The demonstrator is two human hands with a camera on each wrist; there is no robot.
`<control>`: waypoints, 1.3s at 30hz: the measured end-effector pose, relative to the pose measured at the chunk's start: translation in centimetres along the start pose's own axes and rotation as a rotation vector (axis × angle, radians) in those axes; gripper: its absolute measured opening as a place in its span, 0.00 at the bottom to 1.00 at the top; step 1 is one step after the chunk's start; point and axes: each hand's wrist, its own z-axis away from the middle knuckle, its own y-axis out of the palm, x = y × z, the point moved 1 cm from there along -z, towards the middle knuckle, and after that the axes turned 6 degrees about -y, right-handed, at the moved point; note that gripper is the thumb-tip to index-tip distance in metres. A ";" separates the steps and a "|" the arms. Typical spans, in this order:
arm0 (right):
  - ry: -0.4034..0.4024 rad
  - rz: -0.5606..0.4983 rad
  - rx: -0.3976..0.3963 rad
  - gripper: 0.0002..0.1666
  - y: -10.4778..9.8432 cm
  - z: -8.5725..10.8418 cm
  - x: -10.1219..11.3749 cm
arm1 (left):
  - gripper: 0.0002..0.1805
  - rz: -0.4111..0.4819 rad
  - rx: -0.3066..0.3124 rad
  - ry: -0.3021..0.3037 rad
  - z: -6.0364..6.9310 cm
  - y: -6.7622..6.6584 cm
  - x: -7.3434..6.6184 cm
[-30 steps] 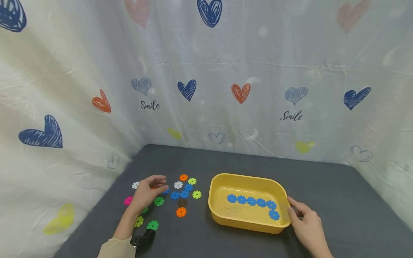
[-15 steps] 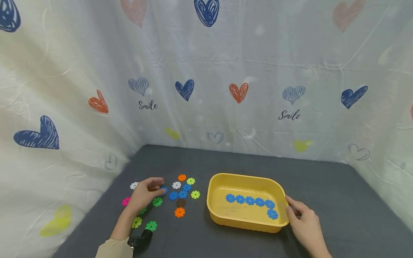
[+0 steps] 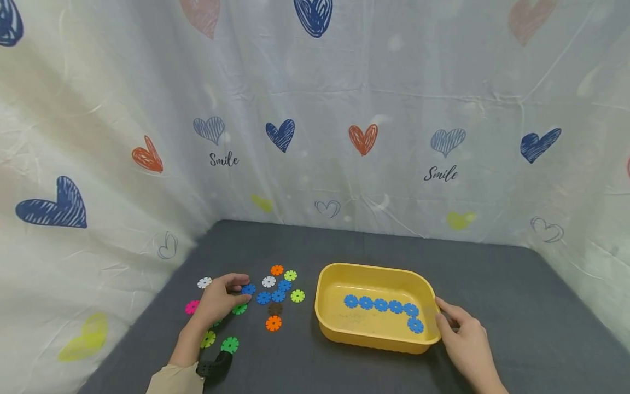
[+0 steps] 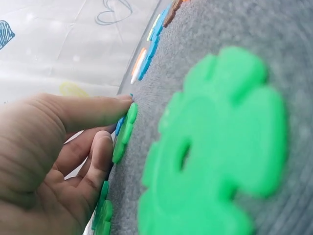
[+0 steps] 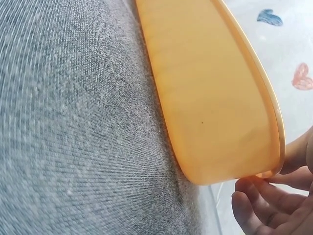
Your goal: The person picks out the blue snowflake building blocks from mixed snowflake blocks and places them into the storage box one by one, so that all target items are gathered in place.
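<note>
My left hand (image 3: 219,298) is low over the left side of the table, thumb and fingers pinching a blue flower-shaped disc (image 3: 248,289) by its edges. In the left wrist view that blue disc (image 4: 119,126) is mostly hidden behind a green disc (image 4: 126,132). At right, my right hand (image 3: 467,339) grips the right end of a yellow plastic basin (image 3: 374,342), thumb on the rim (image 5: 281,132) and fingers outside and below it. Several blue discs (image 3: 380,305) lie inside the basin, most in a row and one below its right end.
Between hand and basin lie loose discs: blue (image 3: 278,295), white (image 3: 268,282), orange (image 3: 273,323), brown (image 3: 275,309) and yellow-green (image 3: 297,296). A pink disc (image 3: 192,307) and green ones (image 3: 229,345) surround the left forearm. A heart-printed curtain (image 3: 325,164) hangs behind the dark table.
My left thumb has moved toward me, to the near edge of the blue disc, so more of the disc shows. The right hand and basin keep their place; the head view has shifted slightly.
</note>
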 end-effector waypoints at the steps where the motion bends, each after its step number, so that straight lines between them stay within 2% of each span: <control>1: 0.002 0.001 0.000 0.25 0.0 0.0 0.0 | 0.24 -0.003 -0.005 0.001 0.0 0.0 0.0; 6: 0.008 0.003 -0.004 0.25 0.0 0.0 0.1 | 0.22 -0.014 -0.028 0.019 -0.1 0.2 0.0; 15: 0.024 0.024 -0.006 0.26 0.2 -0.1 0.0 | 0.20 -0.027 -0.044 -0.009 -0.1 0.5 -0.2; 22: 0.025 0.022 -0.007 0.26 0.3 -0.2 0.0 | 0.22 -0.021 -0.052 0.027 -0.2 0.5 -0.2; 31: 0.023 0.010 -0.005 0.26 0.1 -0.2 0.0 | 0.22 -0.065 -0.069 0.058 -0.4 0.5 -0.2; 39: 0.021 0.022 -0.006 0.26 0.2 -0.1 0.0 | 0.18 -0.085 -0.052 0.037 -0.3 0.4 -0.2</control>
